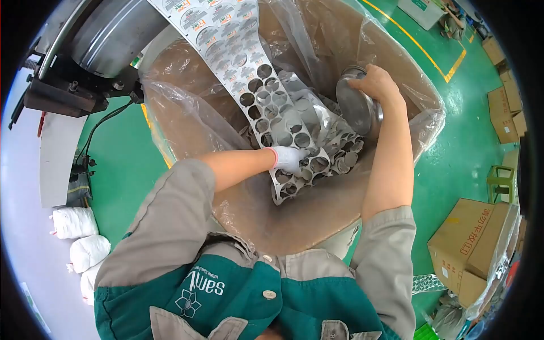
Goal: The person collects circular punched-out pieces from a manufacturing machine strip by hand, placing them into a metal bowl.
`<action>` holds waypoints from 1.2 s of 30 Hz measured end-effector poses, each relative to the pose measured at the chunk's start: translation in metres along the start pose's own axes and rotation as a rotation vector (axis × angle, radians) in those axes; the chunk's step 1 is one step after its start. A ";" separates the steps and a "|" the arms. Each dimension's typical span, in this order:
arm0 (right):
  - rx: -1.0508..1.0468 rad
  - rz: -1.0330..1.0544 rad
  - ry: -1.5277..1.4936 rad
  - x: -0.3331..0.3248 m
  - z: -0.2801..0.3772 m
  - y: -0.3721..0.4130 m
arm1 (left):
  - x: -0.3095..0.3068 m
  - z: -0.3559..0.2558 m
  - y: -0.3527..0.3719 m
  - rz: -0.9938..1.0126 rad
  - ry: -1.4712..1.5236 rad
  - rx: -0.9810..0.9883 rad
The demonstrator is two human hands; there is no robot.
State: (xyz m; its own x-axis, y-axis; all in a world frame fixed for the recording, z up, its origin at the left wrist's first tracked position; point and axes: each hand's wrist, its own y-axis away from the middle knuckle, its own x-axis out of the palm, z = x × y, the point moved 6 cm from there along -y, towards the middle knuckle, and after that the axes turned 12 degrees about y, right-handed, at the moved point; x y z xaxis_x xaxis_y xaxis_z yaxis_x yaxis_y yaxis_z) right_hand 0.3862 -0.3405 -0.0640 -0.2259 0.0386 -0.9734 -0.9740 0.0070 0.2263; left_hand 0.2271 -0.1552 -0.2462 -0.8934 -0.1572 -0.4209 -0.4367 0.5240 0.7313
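My left hand (pixel 289 157), in a white glove, presses down on a punched-out metal strip (pixel 266 99) full of round holes, which feeds from above into a big cardboard bin. My right hand (pixel 375 83), bare, grips the rim of a shiny round metal lid stack (pixel 356 107) held on edge inside the bin, right of the strip. The strip folds into a heap under my left hand.
The cardboard bin (pixel 391 62) is lined with a clear plastic bag (pixel 170 107). A grey machine (pixel 96 39) stands at the upper left. White sacks (pixel 76 224) lie on the left floor. Cardboard boxes (pixel 470 243) and a green stool (pixel 501 181) sit at the right on green floor.
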 end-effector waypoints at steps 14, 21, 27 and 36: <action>-0.083 -0.040 -0.061 0.006 0.010 0.008 | -0.110 0.024 0.106 -0.356 0.064 0.047; -0.079 -0.029 -0.073 -0.003 0.017 0.012 | -0.205 0.107 0.220 -1.899 0.513 -0.118; -0.326 -0.007 -0.115 0.003 0.034 0.010 | -0.232 0.084 0.199 -1.320 1.022 0.485; -0.723 -0.109 -0.539 -0.048 0.127 0.073 | -0.169 0.019 0.194 -0.769 1.485 0.636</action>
State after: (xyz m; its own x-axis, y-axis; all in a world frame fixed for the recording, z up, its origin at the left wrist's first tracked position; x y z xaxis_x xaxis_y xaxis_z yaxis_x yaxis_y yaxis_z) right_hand 0.3278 -0.2154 0.0038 -0.2716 0.5382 -0.7979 -0.8029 -0.5838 -0.1205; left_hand 0.2950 -0.0112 -0.0433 -0.0224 -0.8557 0.5170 -0.9762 0.1303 0.1734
